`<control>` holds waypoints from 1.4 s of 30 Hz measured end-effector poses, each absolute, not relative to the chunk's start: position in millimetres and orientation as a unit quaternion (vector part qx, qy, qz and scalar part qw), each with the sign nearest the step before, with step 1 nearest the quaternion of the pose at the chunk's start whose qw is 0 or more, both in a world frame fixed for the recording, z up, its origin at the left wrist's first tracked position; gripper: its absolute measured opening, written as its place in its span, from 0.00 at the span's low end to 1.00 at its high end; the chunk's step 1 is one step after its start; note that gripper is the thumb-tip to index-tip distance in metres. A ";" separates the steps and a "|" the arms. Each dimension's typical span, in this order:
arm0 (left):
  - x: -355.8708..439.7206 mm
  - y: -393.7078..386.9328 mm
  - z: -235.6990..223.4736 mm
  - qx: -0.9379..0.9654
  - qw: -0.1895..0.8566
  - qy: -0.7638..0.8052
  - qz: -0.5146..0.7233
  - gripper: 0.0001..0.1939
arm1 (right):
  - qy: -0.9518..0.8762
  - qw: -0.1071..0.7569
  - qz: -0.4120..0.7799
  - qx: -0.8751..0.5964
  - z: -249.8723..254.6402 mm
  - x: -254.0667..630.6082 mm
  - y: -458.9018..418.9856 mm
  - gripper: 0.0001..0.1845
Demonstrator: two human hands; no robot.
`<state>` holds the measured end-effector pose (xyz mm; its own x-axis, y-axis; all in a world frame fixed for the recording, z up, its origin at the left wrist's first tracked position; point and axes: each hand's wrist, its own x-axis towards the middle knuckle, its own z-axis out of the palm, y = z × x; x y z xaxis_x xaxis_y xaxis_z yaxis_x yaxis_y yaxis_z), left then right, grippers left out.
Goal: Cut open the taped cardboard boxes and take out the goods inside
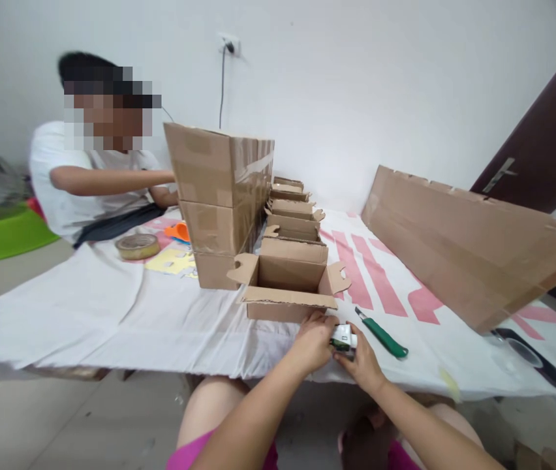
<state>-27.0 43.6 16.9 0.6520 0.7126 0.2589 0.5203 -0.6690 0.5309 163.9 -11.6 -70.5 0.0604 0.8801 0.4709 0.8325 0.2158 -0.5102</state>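
Observation:
At the table's front edge, my left hand [316, 342] is closed on a small white-and-dark-green package [342, 335]. The fingers of my right hand [363, 367] close on its right end, where a white part shows; its exact kind is too small to tell. Just beyond my hands stands an open cardboard box [290, 312] with its flaps spread. My left fingers are close to its front wall. To the right lies a green utility knife [384, 338], blade pointing away to the left.
Behind the near box runs a row of open boxes [293, 210]. Left of it rises a stack of taped boxes [207, 225]. A tape roll [138, 247] lies farther left, near a seated person [102, 176]. A large cardboard panel [459, 241] stands right, near a black tape dispenser [535, 358].

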 end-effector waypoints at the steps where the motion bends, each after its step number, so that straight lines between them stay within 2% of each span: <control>1: -22.6 43.0 16.0 0.865 0.245 0.355 0.254 0.23 | -0.673 0.388 0.036 -0.628 -72.6 165.8 -10.8 0.35; 4: -6.8 41.2 9.6 0.776 0.383 0.389 0.316 0.27 | -0.658 0.420 0.066 -0.621 -75.0 169.0 -9.7 0.28; 7: 7.2 38.4 -1.3 0.682 0.509 0.378 0.366 0.33 | -0.672 0.425 0.108 -0.597 -69.9 167.6 -11.2 0.27; 10: 14.4 35.3 -10.8 0.637 0.582 0.311 0.399 0.42 | -0.665 0.419 0.129 -0.605 -62.1 163.6 -13.9 0.28; 13: 16.3 33.8 -16.3 0.606 0.630 0.257 0.412 0.45 | -0.651 0.417 0.130 -0.621 -59.1 159.9 -16.1 0.27; 15: 16.2 33.4 -18.6 0.614 0.622 0.248 0.419 0.44 | -0.649 0.421 0.124 -0.621 -59.6 158.9 -17.2 0.26; 18: 13.5 32.0 -19.2 0.673 0.552 0.267 0.413 0.43 | -0.656 0.423 0.114 -0.614 -55.2 164.0 -17.0 0.24; 21: 5.3 28.9 -13.6 0.746 0.468 0.322 0.349 0.45 | -0.668 0.403 0.096 -0.618 -31.4 181.9 -8.9 0.24; 23: -2.1 26.5 -7.4 0.799 0.402 0.357 0.269 0.41 | -0.663 0.389 0.070 -0.636 -2.3 200.7 4.6 0.25; 26: -10.9 23.5 0.4 0.865 0.303 0.371 0.150 0.30 | -0.635 0.371 0.019 -0.677 51.7 232.9 35.3 0.27; 29: -14.2 21.8 3.0 0.896 0.240 0.362 0.095 0.23 | -0.614 0.337 -0.024 -0.713 99.2 261.3 66.0 0.29; 33: -15.5 21.2 2.9 0.899 0.239 0.352 0.102 0.21 | -0.598 0.286 -0.065 -0.746 132.0 282.1 84.3 0.33; 38: -19.3 22.5 5.1 0.884 0.260 0.359 0.150 0.23 | -0.617 0.229 -0.071 -0.750 134.1 280.8 63.1 0.34; 42: -20.0 24.6 3.9 0.840 0.321 0.372 0.231 0.32 | -0.681 0.177 -0.039 -0.709 116.0 261.4 19.5 0.31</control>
